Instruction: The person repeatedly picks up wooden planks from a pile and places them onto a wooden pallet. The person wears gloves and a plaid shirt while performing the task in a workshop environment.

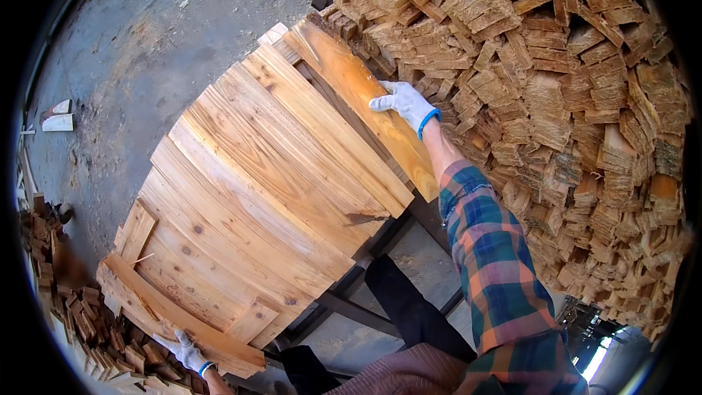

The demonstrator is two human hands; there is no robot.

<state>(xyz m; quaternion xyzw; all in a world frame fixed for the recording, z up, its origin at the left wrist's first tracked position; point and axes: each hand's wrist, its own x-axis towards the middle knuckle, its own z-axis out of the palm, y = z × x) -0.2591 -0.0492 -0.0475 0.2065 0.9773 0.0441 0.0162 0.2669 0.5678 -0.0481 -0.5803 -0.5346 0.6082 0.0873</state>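
Several planks (256,161) lie side by side in a broad panel in front of me. My right hand (406,104), in a white glove with a blue cuff, grips the outer edge of an orange-toned board (365,110) at the panel's right; its thumb rests on top and the other fingers are partly hidden. At the near left, my gloved left hand (186,351) holds the outer edge of another board (175,314). That board lies over the ends of two short cross pieces, one at the far end (137,230) and one at the near end (252,322).
A tall heap of bundled rough wood pieces (541,110) rises along the right. More loose wood pieces (95,322) lie at the lower left. A dark metal frame (362,311) supports the panel. Pale scraps (58,117) lie on the grey floor (146,29).
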